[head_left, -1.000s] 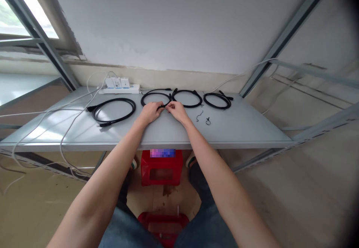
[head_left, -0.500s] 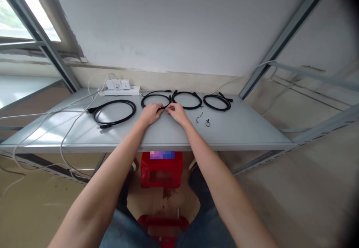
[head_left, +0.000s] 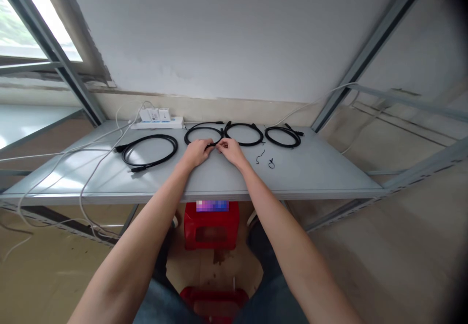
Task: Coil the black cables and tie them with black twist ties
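Several coiled black cables lie in a row on a grey shelf (head_left: 310, 177). My left hand (head_left: 196, 152) and my right hand (head_left: 230, 150) meet at the near edge of the second coil (head_left: 202, 131), fingers pinched together on its cable. A larger coil (head_left: 149, 150) lies to the left. Two more coils (head_left: 243, 133) (head_left: 283, 135) lie to the right. Two small black twist ties (head_left: 260, 156) (head_left: 271, 163) rest just right of my right hand.
A white power strip (head_left: 157, 121) with plugged adapters sits at the back left, its white cords (head_left: 91, 168) trailing over the shelf's left edge. Metal frame posts (head_left: 62, 70) rise at both sides. A red stool (head_left: 211, 225) stands under the shelf.
The hands stay pinched on the second coil. The whole scene has slid slightly down in the picture as the head tilted.
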